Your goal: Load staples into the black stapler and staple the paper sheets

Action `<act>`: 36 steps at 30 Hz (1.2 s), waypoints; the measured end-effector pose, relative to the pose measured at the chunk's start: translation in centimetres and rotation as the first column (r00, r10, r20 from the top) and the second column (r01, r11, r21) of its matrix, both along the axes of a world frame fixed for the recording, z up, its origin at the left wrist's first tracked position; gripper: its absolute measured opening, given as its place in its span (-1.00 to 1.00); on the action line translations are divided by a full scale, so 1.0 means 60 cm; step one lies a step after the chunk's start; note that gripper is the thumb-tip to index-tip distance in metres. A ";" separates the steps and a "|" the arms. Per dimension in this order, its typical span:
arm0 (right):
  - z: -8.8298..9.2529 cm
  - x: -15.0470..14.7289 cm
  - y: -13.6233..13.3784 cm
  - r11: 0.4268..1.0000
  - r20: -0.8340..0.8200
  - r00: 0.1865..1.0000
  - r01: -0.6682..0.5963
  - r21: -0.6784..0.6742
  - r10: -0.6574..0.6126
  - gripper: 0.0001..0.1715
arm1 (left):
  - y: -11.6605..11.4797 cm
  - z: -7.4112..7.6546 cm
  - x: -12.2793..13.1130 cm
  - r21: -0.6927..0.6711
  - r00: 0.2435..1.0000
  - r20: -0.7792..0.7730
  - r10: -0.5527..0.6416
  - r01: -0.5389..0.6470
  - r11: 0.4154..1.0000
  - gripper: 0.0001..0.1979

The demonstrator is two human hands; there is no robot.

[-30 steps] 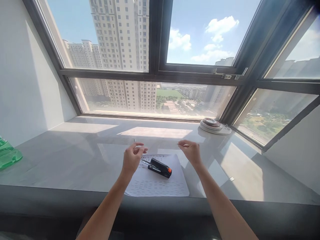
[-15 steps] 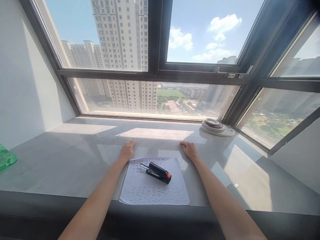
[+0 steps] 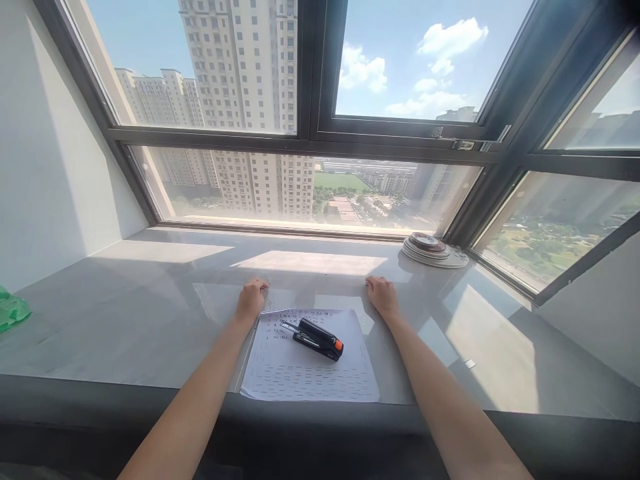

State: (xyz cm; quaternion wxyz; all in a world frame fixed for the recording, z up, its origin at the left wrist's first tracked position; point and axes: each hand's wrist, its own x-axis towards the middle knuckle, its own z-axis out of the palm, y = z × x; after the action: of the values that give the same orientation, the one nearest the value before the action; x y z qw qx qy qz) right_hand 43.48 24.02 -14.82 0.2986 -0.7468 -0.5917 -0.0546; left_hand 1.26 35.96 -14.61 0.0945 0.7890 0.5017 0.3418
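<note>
My left hand [image 3: 251, 298] and my right hand [image 3: 383, 293] rest on the grey stone sill [image 3: 125, 313], fingers curled down. Each pinches a far corner of a thin clear sheet [image 3: 315, 293] that lies almost invisible between them. Just in front of the hands lies a white printed paper [image 3: 310, 380]. On the paper rests a black stapler [image 3: 319, 338] with an orange end, untouched by either hand.
A stack of round plates [image 3: 434, 251] sits at the back right by the window frame. A green plastic bag [image 3: 11, 310] shows at the left edge. A small white scrap [image 3: 469, 363] lies right of my right arm. Large windows close off the back.
A second ago both hands held the clear sheet pinched above the sill. They lowered it, lay flat on the stone, and have now curled their fingers at its corners.
</note>
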 end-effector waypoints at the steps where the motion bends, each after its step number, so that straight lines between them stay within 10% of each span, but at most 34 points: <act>1: 0.001 -0.001 -0.001 1.000 0.000 1.000 0.010 0.006 -0.010 -0.63 | -0.002 0.001 0.000 0.003 1.000 0.018 0.010 -0.010 1.000 -0.69; 9: 0.006 -0.002 -0.018 0.996 -0.106 0.994 0.040 0.079 -0.031 -0.61 | -0.027 0.036 -0.002 0.067 0.919 0.384 -0.086 0.065 0.996 -0.81; 16: 0.052 -0.086 -0.062 0.963 -0.370 0.928 0.143 0.228 -0.050 -0.73 | -0.118 0.066 0.025 -0.094 0.507 0.855 -0.111 0.361 0.928 -0.68; 22: 0.153 -0.245 -0.160 0.897 -0.399 0.804 -0.412 0.161 0.441 -0.68 | -0.213 0.080 0.042 -0.195 0.382 0.924 0.002 0.466 0.863 -0.59; 28: 0.109 -0.274 -0.205 0.817 -0.321 0.772 -0.577 0.012 0.549 -0.44 | -0.256 0.069 0.034 -0.301 0.514 0.856 0.047 0.423 0.855 -0.57; 36: 0.052 -0.252 -0.190 0.804 -0.366 0.729 -0.585 0.107 0.579 -0.76 | -0.265 0.054 0.022 -0.258 0.721 0.691 -0.051 0.312 0.914 -0.69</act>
State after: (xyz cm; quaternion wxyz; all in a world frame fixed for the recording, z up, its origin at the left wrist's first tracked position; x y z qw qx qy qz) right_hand 28.34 12.59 -11.72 0.4036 -0.5222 -0.7262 0.1924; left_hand 2.57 20.07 -11.36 0.4438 0.6277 0.4056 0.4946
